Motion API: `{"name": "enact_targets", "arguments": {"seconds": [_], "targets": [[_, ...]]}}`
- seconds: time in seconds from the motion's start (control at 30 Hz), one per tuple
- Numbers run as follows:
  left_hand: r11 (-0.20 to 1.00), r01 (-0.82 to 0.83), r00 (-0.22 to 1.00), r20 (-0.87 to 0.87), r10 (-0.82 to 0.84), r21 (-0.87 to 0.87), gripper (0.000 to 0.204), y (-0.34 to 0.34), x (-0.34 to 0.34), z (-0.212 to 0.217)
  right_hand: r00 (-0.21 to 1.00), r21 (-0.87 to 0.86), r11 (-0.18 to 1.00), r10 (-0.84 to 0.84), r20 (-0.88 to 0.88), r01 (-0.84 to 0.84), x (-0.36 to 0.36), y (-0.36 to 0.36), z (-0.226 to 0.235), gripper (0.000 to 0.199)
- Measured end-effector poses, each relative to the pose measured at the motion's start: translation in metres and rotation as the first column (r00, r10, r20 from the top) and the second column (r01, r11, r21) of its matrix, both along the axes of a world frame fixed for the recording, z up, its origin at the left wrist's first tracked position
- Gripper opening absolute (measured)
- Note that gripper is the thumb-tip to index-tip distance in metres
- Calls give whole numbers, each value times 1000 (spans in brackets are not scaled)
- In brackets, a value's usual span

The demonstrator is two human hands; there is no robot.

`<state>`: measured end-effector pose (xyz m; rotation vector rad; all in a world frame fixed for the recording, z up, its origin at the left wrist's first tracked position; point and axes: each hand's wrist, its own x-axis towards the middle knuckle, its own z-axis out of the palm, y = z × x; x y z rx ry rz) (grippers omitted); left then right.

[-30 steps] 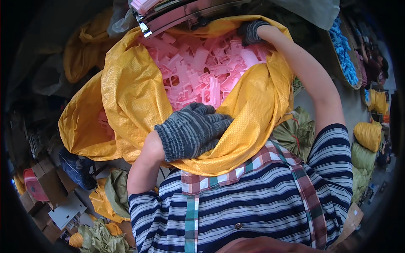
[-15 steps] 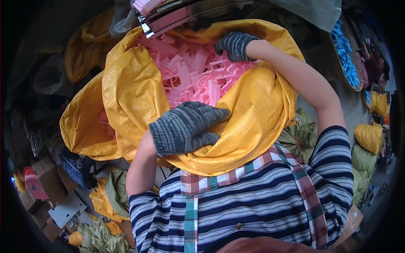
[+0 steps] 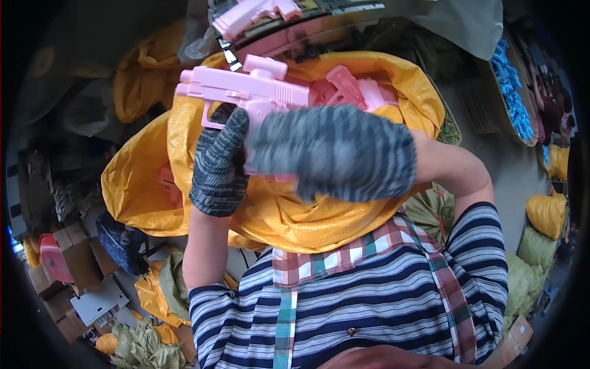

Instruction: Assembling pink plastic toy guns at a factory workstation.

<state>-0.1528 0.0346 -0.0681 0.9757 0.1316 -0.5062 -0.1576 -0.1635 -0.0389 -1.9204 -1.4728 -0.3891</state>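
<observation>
A pink toy pistol (image 3: 246, 89) with a scope-like tube on top is held up above an open yellow woven sack (image 3: 344, 221), its muzzle toward the left. My left hand (image 3: 218, 163), in a grey-black striped knit glove, is closed around it near the trigger guard, thumb on the near side. Across the grip lies my right hand (image 3: 338, 150), in a matching glove, blurred by motion, its fingers closed against the toy and partly hidden. Behind it, pink plastic toy parts (image 3: 350, 89) show inside the sack.
Another pink toy pistol (image 3: 255, 15) rests on a cluttered ledge (image 3: 295, 31) beyond the sack. Blue pieces (image 3: 507, 92) fill a container at far right. Cardboard boxes (image 3: 83, 258) and crumpled green sacks (image 3: 147, 344) lie at lower left. A co-worker (image 3: 553, 111) is at the right edge.
My right hand has come out of the sack toward me and left, to the toy pistol. My left hand has left the sack's rim and turned upright. The pistol now shows above the sack.
</observation>
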Motion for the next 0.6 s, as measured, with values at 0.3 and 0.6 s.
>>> {"name": "enact_targets", "arguments": {"seconds": [0.3,0.6], "targets": [[894,101,891,359,-276,438,38,32,38,32,975,-141,981,-158,-155,136,41,-36,5,43],[-159,-502,626,231,-745,850,60,-21,154,49,741,-44,934,-309,-596,355,63,-89,1,50]]}}
